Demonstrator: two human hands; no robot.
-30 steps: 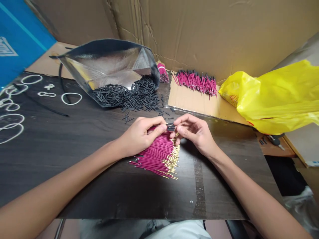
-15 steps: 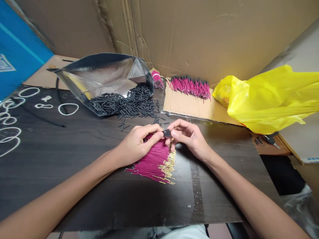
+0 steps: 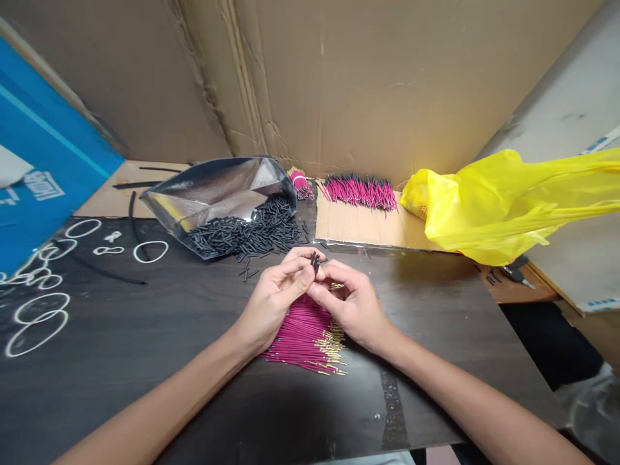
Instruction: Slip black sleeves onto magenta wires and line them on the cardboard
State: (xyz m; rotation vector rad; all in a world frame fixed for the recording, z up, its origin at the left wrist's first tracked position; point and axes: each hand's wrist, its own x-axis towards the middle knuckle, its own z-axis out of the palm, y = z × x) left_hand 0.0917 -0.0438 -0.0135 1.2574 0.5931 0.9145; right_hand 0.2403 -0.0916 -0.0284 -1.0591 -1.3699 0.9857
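Several short black tubing pieces [image 3: 316, 262] are pinched between my fingertips, standing nearly upright. My left hand [image 3: 278, 294] is closed, thumb and fingers pressed on them. From the other side, my right hand [image 3: 356, 302] also closes on the tubing, its fingertips meeting the left ones. Directly below lies a flat row of magenta wires [image 3: 303, 329] with gold pin ends pointing right; both hands partly cover it. Whether any wire is held within the fingers is hidden.
An opened foil bag [image 3: 213, 187] spills black tubing pieces behind my hands. Finished-looking magenta wires with black ends [image 3: 361, 192] rest on a cardboard sheet [image 3: 358, 225], beside a banded wire bundle [image 3: 301, 184]. A yellow plastic bag [image 3: 484, 206] sits right; white rubber bands [image 3: 151, 252] lie left.
My hands have drawn closer together, and the black tubing between them has turned from lying sideways to nearly upright. The view has tilted upward.
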